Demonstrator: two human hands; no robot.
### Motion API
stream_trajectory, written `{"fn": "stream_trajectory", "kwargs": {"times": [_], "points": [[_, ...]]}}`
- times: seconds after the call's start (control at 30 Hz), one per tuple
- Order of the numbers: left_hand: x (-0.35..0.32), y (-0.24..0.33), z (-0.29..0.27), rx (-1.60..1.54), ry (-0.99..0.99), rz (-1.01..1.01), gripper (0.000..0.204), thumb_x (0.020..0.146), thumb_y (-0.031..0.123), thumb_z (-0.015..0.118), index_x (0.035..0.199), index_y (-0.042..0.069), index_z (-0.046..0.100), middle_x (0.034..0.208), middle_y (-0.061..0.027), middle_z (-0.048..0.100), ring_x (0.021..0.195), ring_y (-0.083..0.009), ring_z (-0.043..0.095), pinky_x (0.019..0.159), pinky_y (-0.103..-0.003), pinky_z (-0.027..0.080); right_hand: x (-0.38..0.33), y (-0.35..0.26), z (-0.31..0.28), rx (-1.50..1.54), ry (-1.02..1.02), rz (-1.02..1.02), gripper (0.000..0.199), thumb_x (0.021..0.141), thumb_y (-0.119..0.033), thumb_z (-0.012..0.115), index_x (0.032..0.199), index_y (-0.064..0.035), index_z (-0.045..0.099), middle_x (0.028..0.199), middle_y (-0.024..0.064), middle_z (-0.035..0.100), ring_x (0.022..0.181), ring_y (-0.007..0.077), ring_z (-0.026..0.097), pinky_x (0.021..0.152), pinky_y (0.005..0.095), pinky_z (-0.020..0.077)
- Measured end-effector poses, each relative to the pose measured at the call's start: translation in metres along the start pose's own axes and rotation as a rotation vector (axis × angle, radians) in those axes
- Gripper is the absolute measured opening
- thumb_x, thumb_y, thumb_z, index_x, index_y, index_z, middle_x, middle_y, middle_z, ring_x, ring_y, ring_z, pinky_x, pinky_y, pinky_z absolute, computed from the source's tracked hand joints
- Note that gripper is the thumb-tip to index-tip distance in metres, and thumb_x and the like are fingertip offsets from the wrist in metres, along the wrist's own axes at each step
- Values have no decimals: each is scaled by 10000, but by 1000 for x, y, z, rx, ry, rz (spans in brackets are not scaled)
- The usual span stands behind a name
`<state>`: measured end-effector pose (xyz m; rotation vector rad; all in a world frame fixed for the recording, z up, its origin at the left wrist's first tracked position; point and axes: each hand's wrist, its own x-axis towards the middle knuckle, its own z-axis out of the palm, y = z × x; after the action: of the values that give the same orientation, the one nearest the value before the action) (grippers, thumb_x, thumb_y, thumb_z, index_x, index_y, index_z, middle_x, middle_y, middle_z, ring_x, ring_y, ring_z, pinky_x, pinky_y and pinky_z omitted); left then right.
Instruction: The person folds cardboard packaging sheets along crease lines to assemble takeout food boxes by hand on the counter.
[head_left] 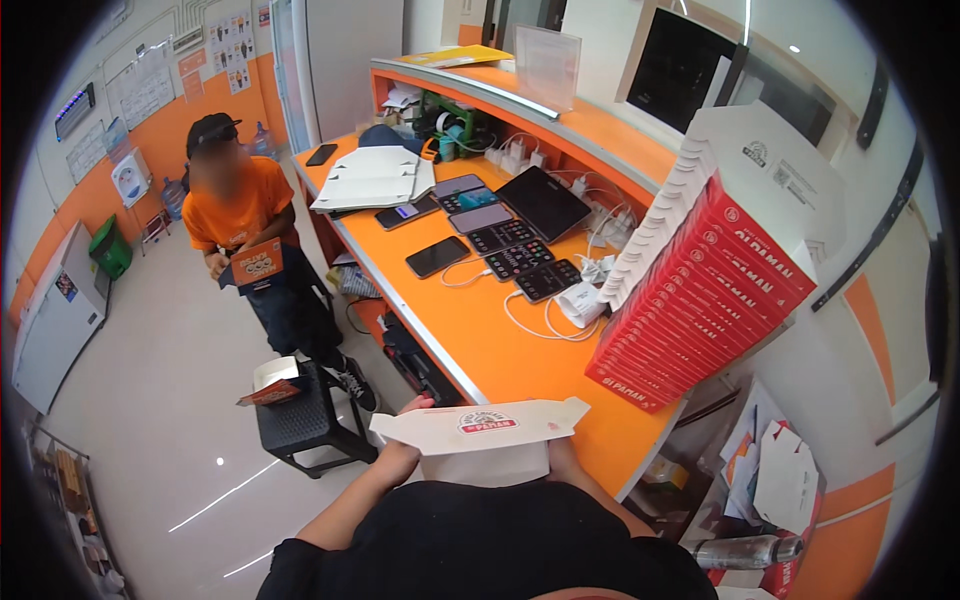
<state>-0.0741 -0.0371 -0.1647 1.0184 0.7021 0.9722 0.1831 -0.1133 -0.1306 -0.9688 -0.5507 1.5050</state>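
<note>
Plain black top, short black sleeves, bare forearms, bare left fingers

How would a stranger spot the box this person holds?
Start at the orange counter. By its near end, before the black shirt, a white carton sits between the left hand and right hand. Unlike the tall red-sided stack at right, it's a single box.

Orange-white walls, pale floor, orange counter

Before you, a black tablet and phones lie on the orange counter; a steel bottle lies to your right.
</note>
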Motion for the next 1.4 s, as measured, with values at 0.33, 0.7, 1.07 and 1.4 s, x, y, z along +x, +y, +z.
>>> {"fn": "stream_trajectory", "kwargs": {"times": [0.33, 0.7, 1.07, 1.4], "points": [[-11, 54, 31, -137, 34, -210, 312, 861, 99, 522, 1151, 77, 410, 1107, -72, 479, 1073, -157, 453, 930, -279, 361, -3, -2, 19, 9, 35, 1, 492, 926, -320, 411, 1326, -54, 309, 1245, 115, 425, 1097, 190, 462, 929, 318, 383], [-8, 35, 19, 32, 69, -128, 317, 888, 242, 521, 1153, 71, 491, 1238, -97, 419, 1220, -180, 315, 979, -303, 284, 10, -2, 12, -401, -120, -53, 372, 911, -256, 438, 1186, -8, 415, 1256, 142, 395, 1142, 217, 421, 963, 331, 353], [-7, 49, 11, 164, -192, 89, 124, 781, 88, 604, 898, 69, 567, 1199, -126, 445, 1214, -256, 349, 981, -360, 309, -2, -8, 9, -377, -295, -148, 540, 815, -447, 526, 1087, 18, 502, 1262, 165, 380, 1186, 242, 379, 1000, 365, 295], [-12, 64, 35, 159, -50, -82, 497, 849, 360, 573, 1190, 12, 473, 1137, -80, 541, 1062, -180, 479, 918, -317, 361, -10, -13, 15, -23, -129, -89, 504, 924, -299, 447, 1288, 23, 315, 1265, 124, 421, 1163, 200, 405, 974, 330, 328]]}}
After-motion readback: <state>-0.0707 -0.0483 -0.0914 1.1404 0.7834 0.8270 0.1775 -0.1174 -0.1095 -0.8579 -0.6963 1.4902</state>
